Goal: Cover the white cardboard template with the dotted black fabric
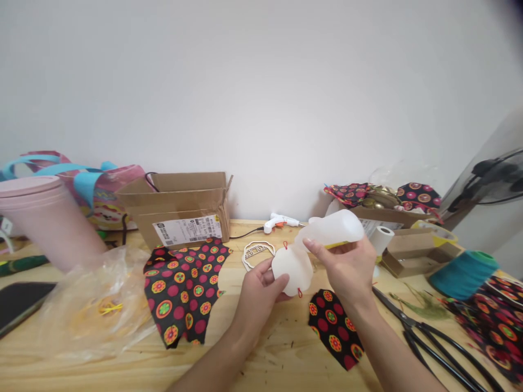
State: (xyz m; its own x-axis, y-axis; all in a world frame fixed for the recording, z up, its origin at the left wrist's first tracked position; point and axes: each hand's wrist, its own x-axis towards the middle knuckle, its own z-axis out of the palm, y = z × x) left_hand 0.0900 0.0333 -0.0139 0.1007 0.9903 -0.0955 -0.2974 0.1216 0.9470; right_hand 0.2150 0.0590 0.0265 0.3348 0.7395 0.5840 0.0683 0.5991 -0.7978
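My left hand [259, 288] pinches a flat white scalloped disc [292, 269], with a small red cord loop at its top and another at its bottom. My right hand [347, 269] grips a translucent white plastic bottle [337, 226], tilted with its narrow end toward the disc's upper edge. Whether the bottle's tip touches the disc, I cannot tell. Behind my left hand lies a wooden lattice ring [257, 249]. Patterned black fabric [183, 291] is spread to the left. A smaller patterned piece [333, 326] lies under my right forearm.
A white glue gun [281, 222] rests near the wall. Left of it stands an open cardboard box [175, 207]; a crinkled plastic bag [98, 316] and a pink bin [49, 223] are farther left. On the right are black-handled scissors [412, 324], a teal thread spool [463, 275] and a small cardboard tray [420, 253].
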